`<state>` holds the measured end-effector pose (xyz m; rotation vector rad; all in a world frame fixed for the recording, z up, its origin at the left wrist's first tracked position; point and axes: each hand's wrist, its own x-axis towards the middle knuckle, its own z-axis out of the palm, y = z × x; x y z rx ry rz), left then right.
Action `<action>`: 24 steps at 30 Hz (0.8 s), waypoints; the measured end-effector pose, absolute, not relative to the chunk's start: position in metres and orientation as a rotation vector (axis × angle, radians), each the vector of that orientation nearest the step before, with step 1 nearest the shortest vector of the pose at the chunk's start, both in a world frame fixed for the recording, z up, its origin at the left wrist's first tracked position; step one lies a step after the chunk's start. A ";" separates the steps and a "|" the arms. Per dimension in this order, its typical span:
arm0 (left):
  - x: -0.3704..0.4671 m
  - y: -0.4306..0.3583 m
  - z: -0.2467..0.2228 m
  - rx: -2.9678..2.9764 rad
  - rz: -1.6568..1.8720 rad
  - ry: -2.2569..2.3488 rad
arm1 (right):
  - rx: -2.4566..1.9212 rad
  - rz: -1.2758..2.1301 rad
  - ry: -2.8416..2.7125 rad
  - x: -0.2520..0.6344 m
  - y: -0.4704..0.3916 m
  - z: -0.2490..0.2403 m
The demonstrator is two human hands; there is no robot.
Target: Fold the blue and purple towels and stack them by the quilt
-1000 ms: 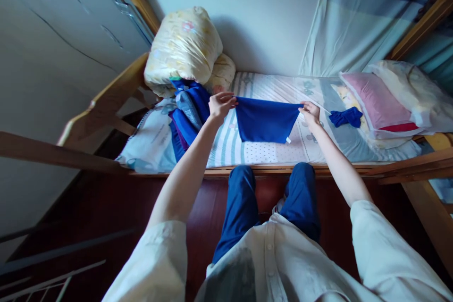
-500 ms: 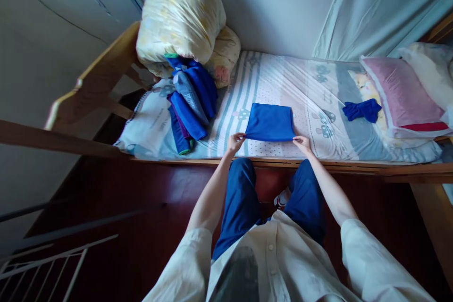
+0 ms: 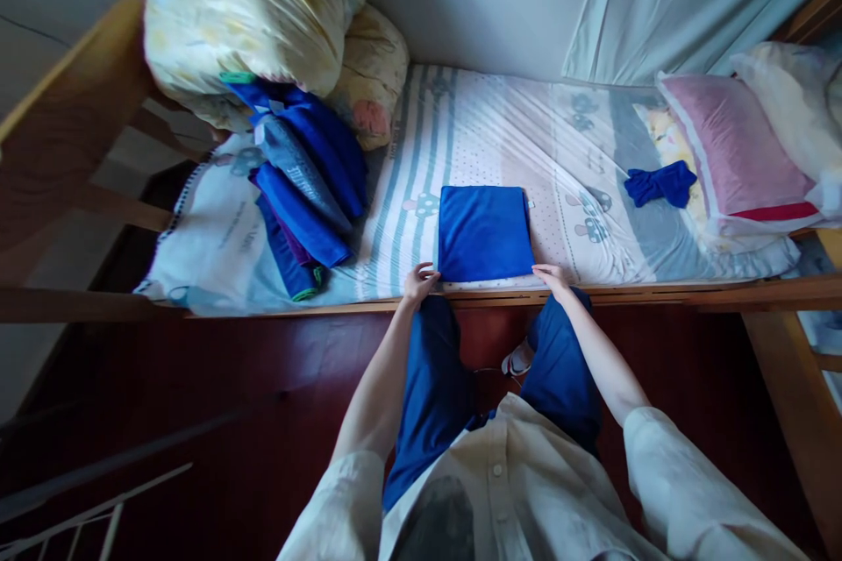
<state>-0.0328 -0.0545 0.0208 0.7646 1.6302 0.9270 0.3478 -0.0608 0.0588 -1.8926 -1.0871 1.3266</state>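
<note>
A folded blue cloth (image 3: pixel 485 234) lies flat on the bed near its front edge, with a small white tag at its right side. At the cloth's near left corner, my left hand (image 3: pixel 419 284) has its thumb and fingertips closed on the edge. The near right corner is pinched by the fingertips of my right hand (image 3: pixel 553 278). Left of the cloth lie several rolled or folded cloths, mostly blue, among them a grey-blue cloth (image 3: pixel 306 171) with lettering. A crumpled blue cloth (image 3: pixel 660 184) rests farther right on the bed.
A bulky yellowish quilt (image 3: pixel 246 13) is heaped at the bed's left end. A pink pillow (image 3: pixel 740 149) sits at the right end. The wooden bed rail (image 3: pixel 756 291) runs along the front, and a pale curtain (image 3: pixel 651 9) hangs at the back right.
The blue cloth's near edge has come down toward me, so it now lies flatter and shows more of its surface. Both hands moved nearer with it. The view shifted right.
</note>
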 end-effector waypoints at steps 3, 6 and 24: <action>-0.043 -0.060 0.020 0.880 0.889 1.539 | -1.887 1.332 -1.159 0.359 -0.071 0.064; -0.051 -0.064 0.019 1.007 0.697 1.589 | -1.915 1.416 -1.272 0.362 -0.076 0.069; -0.058 -0.028 0.023 1.061 0.452 1.461 | -1.982 1.673 -1.185 0.351 -0.040 0.064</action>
